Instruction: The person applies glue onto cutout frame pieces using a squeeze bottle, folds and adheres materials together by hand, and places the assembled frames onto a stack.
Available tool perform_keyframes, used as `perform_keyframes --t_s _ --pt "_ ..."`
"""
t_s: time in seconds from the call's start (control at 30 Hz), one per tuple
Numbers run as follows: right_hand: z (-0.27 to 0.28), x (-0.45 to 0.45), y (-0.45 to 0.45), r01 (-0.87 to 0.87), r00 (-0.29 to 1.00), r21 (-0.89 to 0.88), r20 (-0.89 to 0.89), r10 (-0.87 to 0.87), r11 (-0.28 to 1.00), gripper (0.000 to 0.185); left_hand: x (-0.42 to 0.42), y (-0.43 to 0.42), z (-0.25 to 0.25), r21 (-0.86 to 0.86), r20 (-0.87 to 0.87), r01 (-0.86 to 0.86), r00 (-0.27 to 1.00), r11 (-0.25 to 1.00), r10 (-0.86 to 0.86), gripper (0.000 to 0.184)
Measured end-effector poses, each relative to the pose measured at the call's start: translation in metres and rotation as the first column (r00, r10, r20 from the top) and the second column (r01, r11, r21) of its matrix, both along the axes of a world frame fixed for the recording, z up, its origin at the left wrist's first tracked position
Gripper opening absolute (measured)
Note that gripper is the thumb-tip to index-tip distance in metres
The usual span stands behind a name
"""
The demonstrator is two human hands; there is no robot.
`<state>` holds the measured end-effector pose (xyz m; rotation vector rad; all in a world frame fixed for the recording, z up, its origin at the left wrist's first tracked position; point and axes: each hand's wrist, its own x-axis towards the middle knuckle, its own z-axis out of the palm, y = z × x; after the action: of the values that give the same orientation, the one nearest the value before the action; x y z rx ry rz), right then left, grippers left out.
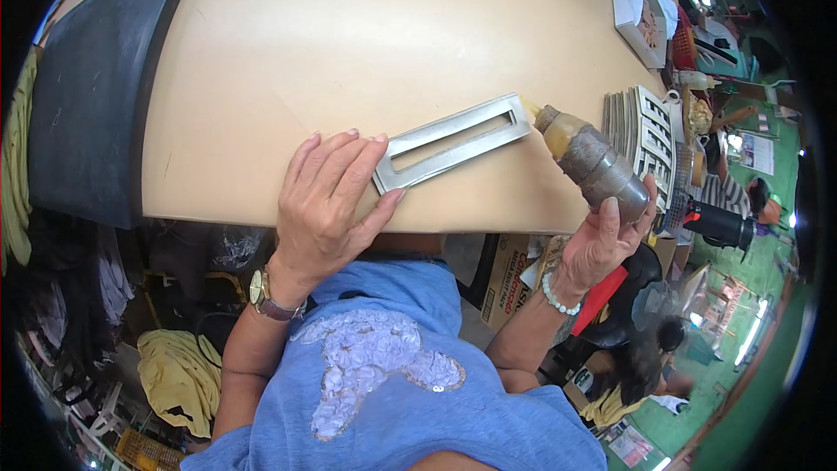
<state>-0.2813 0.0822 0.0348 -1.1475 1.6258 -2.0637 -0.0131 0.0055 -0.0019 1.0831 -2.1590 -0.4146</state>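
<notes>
A flat, silvery-grey rectangular frame [453, 163] with a long slot in it lies slanted on the tabletop. My left hand [330, 201] grips its left end, with fingertips at the upper corner and the thumb along the lower edge. In my right hand [608, 244] is a grimy brown-grey squeeze bottle [602, 166], tilted, its middle wrapped in something like tape. The bottle's yellowish nozzle points to the frame's right end and is at or very near it; contact I cannot tell. What is inside the bottle is not clear.
A stack of grey slotted pieces [649, 135] stands at the table's right edge. Behind it is a white box [639, 17]. A dark curved panel [105, 87] lies along the left side of the beige table [349, 35]. Other people are at the far right.
</notes>
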Motion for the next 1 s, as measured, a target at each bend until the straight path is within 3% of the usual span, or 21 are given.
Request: perform_keyframes --t_s 0.7,1.0 --pt "-0.01 -0.007 0.001 0.048 0.998 -0.012 0.038 -0.047 0.999 0.048 -0.001 0.0 0.001 -0.005 -0.007 -0.002 1.0 1.0 0.002 0.053" --pt "-0.005 -0.002 -0.001 0.058 0.994 -0.011 0.091 -0.057 0.998 0.055 -0.001 0.0 0.0 -0.001 0.006 -0.005 1.0 1.0 0.005 0.054"
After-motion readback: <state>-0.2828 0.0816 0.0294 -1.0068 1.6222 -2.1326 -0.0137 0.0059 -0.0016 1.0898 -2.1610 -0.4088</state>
